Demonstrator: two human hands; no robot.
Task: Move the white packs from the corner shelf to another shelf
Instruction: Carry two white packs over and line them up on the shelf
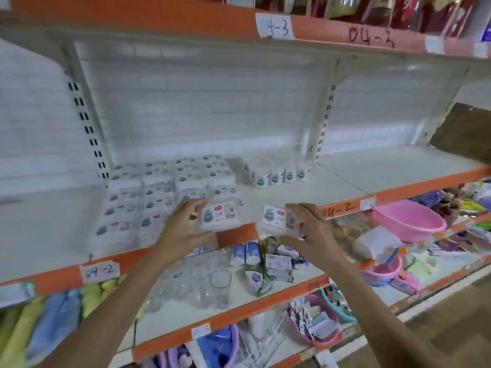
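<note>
My left hand [183,227] grips a white pack [219,216] with a teal and red label at the front edge of the white shelf [345,176]. My right hand [310,229] holds another white pack [279,220], just in front of the shelf's orange lip. Several rows of the same white packs [159,197] lie flat on the shelf to the left of my hands. A short row of packs standing on end [279,173] sits further back, near the upright post.
The shelf's right half is bare up to a brown board [465,131]. Below are clear glasses [210,282], small packets [276,264], pink basins [406,221] and coloured cloths [53,314]. An orange-edged shelf [186,19] hangs overhead.
</note>
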